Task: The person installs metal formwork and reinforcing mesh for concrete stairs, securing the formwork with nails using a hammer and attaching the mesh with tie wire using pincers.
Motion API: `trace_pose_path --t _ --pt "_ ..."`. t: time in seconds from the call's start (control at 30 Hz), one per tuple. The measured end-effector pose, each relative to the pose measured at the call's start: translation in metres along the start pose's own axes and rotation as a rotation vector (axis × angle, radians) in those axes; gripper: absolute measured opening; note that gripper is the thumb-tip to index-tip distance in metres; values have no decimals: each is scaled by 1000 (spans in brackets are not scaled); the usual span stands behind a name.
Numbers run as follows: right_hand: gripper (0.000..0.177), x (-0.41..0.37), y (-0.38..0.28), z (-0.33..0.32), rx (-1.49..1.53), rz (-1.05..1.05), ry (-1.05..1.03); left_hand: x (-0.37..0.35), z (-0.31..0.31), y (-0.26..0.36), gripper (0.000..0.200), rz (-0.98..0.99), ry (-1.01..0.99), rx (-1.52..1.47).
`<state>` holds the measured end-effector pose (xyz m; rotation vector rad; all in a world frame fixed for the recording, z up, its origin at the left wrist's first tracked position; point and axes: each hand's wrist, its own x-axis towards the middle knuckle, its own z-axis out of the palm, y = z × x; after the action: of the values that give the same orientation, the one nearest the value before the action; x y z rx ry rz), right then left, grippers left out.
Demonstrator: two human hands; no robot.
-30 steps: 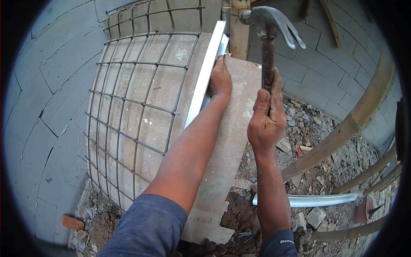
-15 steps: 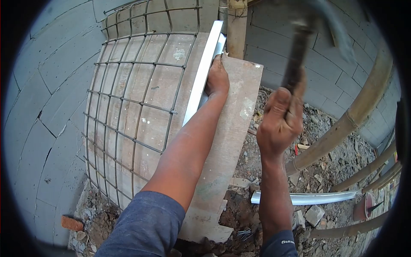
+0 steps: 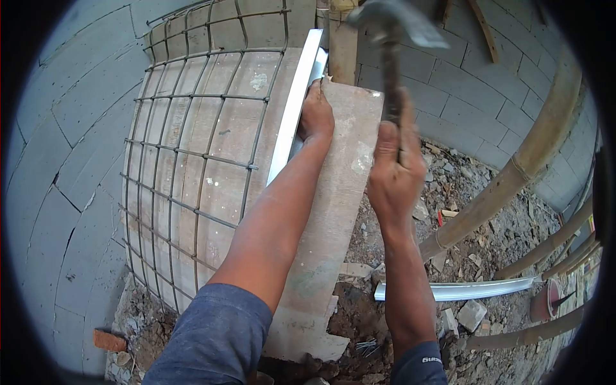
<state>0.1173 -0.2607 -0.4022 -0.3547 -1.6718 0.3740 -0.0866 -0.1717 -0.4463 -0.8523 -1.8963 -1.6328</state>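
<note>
My left hand (image 3: 317, 115) is closed round the edge of a shiny metal channel (image 3: 295, 109) that stands on the plywood board (image 3: 340, 147). To its left, a grid of steel bars (image 3: 205, 155) lies over the boards. My right hand (image 3: 398, 160) grips the dark handle of a hammer (image 3: 391, 70), raised above the board's right edge. The hammer's head, slightly blurred, is near the top of the view, apart from the channel.
A grey block wall (image 3: 83, 167) rises on the left, another (image 3: 475, 96) behind. Bamboo poles (image 3: 494, 199) cross the right side. On the rubble ground lie a second metal channel (image 3: 459, 291), a brick piece (image 3: 110, 340) and a reddish bucket (image 3: 545, 303).
My right hand and the hammer have moved left, closer to the channel. My left hand still holds the channel; the whole view has shifted slightly.
</note>
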Motion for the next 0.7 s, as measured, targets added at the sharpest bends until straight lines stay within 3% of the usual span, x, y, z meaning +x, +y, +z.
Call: trace_pose_path --t 0.17,0.2,0.27,0.3,0.33,0.37,0.43,0.47,0.63,0.7 --pt "51 3 -8 10 314 -94 253 2 6 -6 30 7 51 51" --pt "50 4 6 22 176 -196 223 3 7 -6 30 9 48 12" --pt "48 8 13 28 -153 59 -171 -1 2 -1 30 -22 22 -22" --pt "48 11 10 24 -342 418 -526 -2 -2 2 30 -51 -4 -21" --pt "48 14 2 17 -269 528 -565 -2 -5 5 30 -70 -26 -42" --pt "48 13 4 16 -277 514 -549 1 -1 2 30 -43 -23 -13" --pt "48 -17 13 12 -31 355 -296 -1 -4 5 30 -49 -15 -20" --pt "46 -23 17 11 -105 200 -183 2 -3 6 30 -41 -12 -24" --pt "48 -38 -1 -21 -2 223 -133 -2 -3 3 33 -3 3 -65" --pt "49 -64 5 -29 -4 360 -164 -4 -9 9 38 -1 -18 -87"
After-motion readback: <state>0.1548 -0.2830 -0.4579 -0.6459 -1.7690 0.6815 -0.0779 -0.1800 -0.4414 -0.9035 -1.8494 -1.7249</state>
